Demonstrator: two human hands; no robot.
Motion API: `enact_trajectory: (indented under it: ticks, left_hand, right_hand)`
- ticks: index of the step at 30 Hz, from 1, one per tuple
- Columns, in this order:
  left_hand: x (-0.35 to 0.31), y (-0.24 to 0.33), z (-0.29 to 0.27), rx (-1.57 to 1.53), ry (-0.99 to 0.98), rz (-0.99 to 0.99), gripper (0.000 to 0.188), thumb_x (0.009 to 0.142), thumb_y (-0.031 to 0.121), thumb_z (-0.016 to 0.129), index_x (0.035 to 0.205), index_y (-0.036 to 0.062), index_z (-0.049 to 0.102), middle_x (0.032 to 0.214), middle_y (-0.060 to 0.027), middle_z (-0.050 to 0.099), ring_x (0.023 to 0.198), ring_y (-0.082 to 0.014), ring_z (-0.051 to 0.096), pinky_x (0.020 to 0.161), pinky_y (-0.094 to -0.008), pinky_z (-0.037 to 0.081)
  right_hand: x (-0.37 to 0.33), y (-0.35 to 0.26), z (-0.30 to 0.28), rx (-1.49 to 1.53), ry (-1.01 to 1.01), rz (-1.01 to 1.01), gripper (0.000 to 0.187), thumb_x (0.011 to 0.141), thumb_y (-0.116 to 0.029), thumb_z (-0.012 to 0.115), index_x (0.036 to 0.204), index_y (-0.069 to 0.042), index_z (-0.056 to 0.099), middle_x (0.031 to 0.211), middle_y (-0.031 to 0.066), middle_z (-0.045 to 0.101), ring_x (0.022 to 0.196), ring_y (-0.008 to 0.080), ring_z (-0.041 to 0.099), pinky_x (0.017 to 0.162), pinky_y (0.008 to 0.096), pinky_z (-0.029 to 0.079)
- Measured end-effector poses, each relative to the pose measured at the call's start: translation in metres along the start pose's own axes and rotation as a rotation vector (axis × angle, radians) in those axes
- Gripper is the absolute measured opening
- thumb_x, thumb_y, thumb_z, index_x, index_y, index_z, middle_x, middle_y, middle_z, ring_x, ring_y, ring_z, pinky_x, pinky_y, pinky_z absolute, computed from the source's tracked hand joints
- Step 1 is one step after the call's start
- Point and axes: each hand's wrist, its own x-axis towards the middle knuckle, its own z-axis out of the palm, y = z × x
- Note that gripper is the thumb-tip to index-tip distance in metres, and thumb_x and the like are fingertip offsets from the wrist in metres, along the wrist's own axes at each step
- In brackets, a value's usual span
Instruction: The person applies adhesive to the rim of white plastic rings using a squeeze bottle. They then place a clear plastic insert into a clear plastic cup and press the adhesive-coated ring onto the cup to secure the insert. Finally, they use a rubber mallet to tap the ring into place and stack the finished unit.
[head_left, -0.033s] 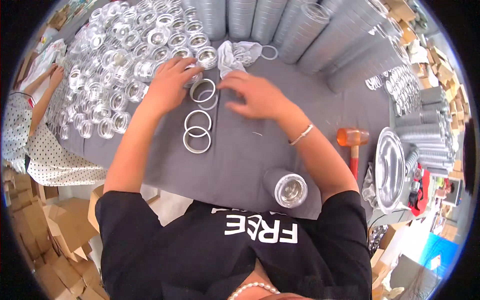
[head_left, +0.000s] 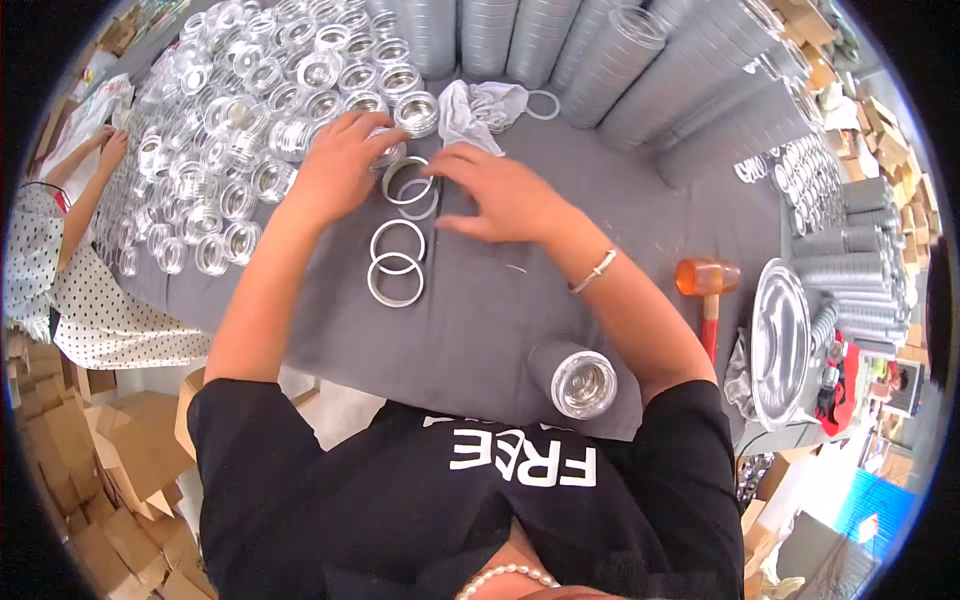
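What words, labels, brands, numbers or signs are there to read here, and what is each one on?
Black T-shirt: large white lettering on the front; I won't copy its wording.
Blue panel at far right: a pale patch, too small to read.
Clear jars, rings, mallet: no lettering I can make out.
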Motion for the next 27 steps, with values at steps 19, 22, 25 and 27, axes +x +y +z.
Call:
enact_trajectory:
  ticks: [19,22,25,27]
  left_hand:
    - [-0.034,0.179,-0.056,-1.094,0.041,0.307,0.069,0.061,0.029,0.085,0.122,0.0001,0.07,0.116,-0.0138,0.063,0.105,-0.025,0.061,0.09,-0.0353,0.047]
    - [-0.039,0.226,-0.045,-0.981,0.059,0.308,0.064,0.062,0.023,0.086,0.121,0.004,0.072,0.109,-0.0118,0.062,0.102,-0.0263,0.059,0.09,-0.037,0.047]
    - [-0.043,0.241,-0.033,-0.925,0.057,0.299,0.062,0.063,0.022,0.087,0.121,0.0063,0.073,0.108,-0.0102,0.061,0.102,-0.0268,0.058,0.089,-0.0376,0.046]
    - [-0.045,0.238,-0.036,-0.852,0.068,0.288,0.063,0.062,0.023,0.087,0.121,0.0068,0.073,0.109,-0.0093,0.061,0.102,-0.0268,0.058,0.089,-0.0375,0.046]
  right_hand:
    - [-0.157,-0.048,-0.071,0.873,0.637,0.285,0.078,0.081,-0.03,0.081,0.141,0.008,0.049,0.131,0.0165,0.06,0.111,0.0191,0.061,0.098,0.0335,0.049]
    - [-0.203,-0.086,-0.07,0.81,0.824,0.334,0.091,0.078,-0.04,0.085,0.144,0.009,0.045,0.135,0.0174,0.058,0.125,0.0219,0.057,0.106,0.0351,0.045]
    - [-0.23,-0.116,-0.054,0.761,0.938,0.314,0.086,0.073,-0.022,0.086,0.142,0.01,0.046,0.128,0.0136,0.061,0.111,0.0173,0.058,0.095,0.0297,0.047]
    - [-0.235,-0.133,-0.047,0.749,0.948,0.333,0.09,0.068,-0.022,0.088,0.141,0.011,0.047,0.127,0.013,0.06,0.108,0.0163,0.057,0.094,0.0294,0.046]
